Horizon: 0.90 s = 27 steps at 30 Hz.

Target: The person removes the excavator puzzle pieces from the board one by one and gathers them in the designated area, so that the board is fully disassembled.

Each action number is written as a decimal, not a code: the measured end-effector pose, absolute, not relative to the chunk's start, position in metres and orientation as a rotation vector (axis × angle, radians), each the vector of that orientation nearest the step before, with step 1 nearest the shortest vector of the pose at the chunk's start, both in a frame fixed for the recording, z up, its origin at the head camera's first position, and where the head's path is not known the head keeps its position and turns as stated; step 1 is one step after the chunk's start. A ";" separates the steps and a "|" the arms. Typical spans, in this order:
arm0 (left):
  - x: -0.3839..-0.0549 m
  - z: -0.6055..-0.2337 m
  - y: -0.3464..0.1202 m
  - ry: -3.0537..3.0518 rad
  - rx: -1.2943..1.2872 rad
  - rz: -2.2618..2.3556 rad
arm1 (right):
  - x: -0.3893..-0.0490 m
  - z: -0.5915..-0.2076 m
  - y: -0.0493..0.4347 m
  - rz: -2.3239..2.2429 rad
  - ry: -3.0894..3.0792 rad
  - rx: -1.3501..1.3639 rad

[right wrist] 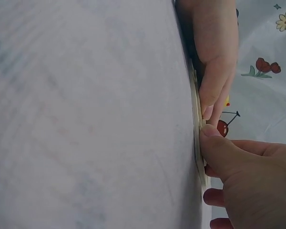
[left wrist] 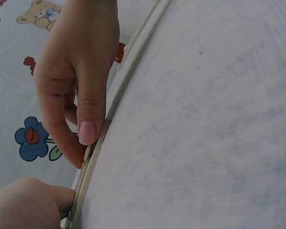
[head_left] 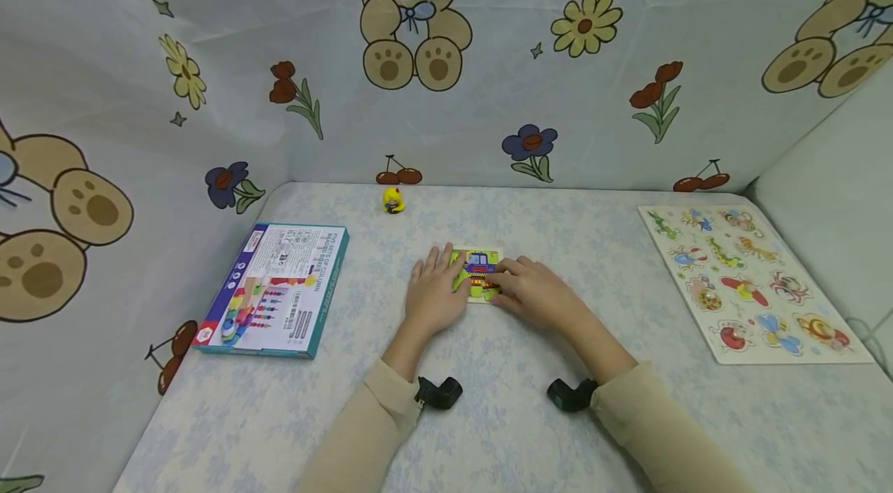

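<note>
A small green jigsaw puzzle [head_left: 480, 264] showing a blue and red vehicle lies flat at the middle of the table, partly covered by both hands. My left hand [head_left: 434, 295] rests along its left side, fingers extended and the thumb by its near edge. At the right side, my right hand [head_left: 533, 291] pinches an orange-patterned puzzle piece [head_left: 481, 283] low over the board. From the right wrist view, the thumb of the right hand [right wrist: 252, 171] meets the layered wooden edge [right wrist: 198, 136]. How far the piece sits in the board cannot be told.
A boxed toy set [head_left: 279, 291] lies on the left. Toward the back stands a small yellow duck figure [head_left: 394, 201]. On the right lies a picture board [head_left: 760, 284] with insects and other animals. Patterned cloth [head_left: 488, 105] hangs behind the table.
</note>
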<state>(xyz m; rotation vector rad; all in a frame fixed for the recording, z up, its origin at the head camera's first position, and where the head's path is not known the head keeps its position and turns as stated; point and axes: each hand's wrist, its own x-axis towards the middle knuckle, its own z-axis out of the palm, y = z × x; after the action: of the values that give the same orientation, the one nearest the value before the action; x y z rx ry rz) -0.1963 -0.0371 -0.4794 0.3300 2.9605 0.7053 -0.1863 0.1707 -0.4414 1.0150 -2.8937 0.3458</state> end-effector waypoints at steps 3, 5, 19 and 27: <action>-0.196 -0.479 -0.038 2.959 0.326 0.731 | -0.186 -0.441 0.171 0.434 -2.916 1.005; -0.196 -0.479 -0.039 2.956 0.332 0.759 | -0.187 -0.442 0.171 0.519 -2.941 0.980; -0.196 -0.476 -0.051 2.878 0.491 0.740 | -0.193 -0.446 0.174 0.984 -3.038 0.750; -0.196 -0.478 -0.051 2.902 0.484 0.704 | -0.192 -0.447 0.175 1.150 -2.993 0.697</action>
<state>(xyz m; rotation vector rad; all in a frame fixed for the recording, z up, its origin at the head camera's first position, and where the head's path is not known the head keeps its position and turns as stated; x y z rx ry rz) -0.1957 -0.0512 -0.4780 0.4841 2.9022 0.7038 -0.1923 0.1750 -0.4474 0.6969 -2.9928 1.1498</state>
